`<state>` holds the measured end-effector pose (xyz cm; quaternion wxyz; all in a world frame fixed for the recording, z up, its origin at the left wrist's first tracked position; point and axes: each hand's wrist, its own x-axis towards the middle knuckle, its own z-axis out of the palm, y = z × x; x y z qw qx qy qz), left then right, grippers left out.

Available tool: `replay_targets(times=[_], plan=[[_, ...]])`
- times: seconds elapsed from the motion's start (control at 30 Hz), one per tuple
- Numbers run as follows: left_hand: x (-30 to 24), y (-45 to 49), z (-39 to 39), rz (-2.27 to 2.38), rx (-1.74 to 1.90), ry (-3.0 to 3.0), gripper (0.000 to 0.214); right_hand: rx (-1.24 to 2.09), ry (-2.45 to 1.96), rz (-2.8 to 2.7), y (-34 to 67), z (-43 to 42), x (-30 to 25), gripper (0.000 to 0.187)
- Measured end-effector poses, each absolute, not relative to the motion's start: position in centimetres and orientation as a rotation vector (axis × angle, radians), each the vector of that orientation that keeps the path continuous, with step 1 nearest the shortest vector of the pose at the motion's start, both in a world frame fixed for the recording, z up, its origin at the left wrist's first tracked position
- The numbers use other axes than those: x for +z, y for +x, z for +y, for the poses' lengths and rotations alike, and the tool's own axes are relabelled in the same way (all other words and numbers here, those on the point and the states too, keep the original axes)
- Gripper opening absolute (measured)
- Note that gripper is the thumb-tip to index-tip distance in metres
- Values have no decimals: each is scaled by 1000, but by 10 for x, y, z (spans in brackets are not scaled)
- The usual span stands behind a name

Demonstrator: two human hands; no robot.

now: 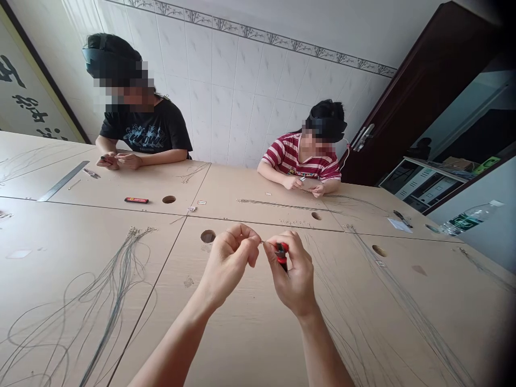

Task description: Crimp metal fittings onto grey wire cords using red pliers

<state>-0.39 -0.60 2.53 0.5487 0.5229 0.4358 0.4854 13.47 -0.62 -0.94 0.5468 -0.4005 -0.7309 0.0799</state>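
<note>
My left hand is closed in a pinch, thumb against the curled forefinger. A tiny bit of something shows between its fingertips and those of my right hand; it is too small to name. Wrapped in my right fingers are small red-and-black pliers, their jaws mostly hidden, while the thumb and forefinger pinch toward the left hand. Both hands are raised over the middle of the table. Long thin grey cords run across the tabletop to the right of my right forearm.
A bundle of cords with small metal ends lies at left. Behind it are a red marker and a steel ruler. Two co-workers sit opposite, hands on small items. More cords and a plastic bottle are at right. Round holes pierce the table.
</note>
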Motion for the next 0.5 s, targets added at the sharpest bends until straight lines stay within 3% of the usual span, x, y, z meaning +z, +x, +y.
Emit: replay_targets(times=[0.5], plan=[[27, -12, -4, 1084, 1105, 1326, 20, 139, -926, -1802, 135, -5, -8, 16]])
